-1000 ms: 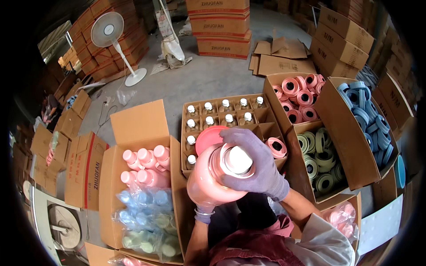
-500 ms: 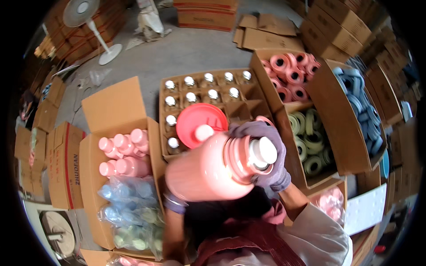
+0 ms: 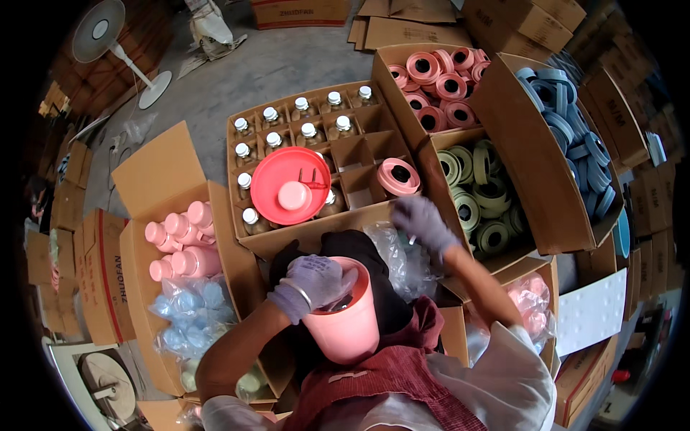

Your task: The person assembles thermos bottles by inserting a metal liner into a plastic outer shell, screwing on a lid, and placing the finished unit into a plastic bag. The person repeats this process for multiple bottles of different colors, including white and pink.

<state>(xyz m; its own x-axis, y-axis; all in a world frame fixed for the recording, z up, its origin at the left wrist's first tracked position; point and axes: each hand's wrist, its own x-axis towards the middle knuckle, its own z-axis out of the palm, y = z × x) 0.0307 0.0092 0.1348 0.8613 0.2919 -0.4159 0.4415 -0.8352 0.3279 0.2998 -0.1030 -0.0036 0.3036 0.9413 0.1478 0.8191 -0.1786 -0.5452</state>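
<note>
An open pink jug body (image 3: 343, 332) stands slightly tilted in my lap, its mouth facing up. My gloved left hand (image 3: 313, 284) grips it at the rim, with fingers reaching over the opening; something shiny shows inside. My gloved right hand (image 3: 425, 224) is off to the right, its fingers curled and a little blurred. A small pale tip shows beneath it, too small to name. Just beyond that hand, a pink ring-shaped jug top (image 3: 398, 177) rests on the carton dividers. A red plate (image 3: 264, 194) lies on the bottles, carrying a pink cap (image 3: 294, 195) and small red-handled tools (image 3: 309, 184).
A divided carton (image 3: 305, 237) of silver-capped bottles stands ahead. At left, a carton (image 3: 140, 316) holds pink jugs and bagged blue parts. Cartons at right contain pink rings (image 3: 451, 86), green rings (image 3: 492, 194) and blue rings (image 3: 568, 122). Clear plastic bags (image 3: 402, 262) lie beside my lap.
The pink jug was tilted up in my hands with its top on. Now its open body is lower in my lap, and a pink top lies on the carton. My right hand has left the jug.
</note>
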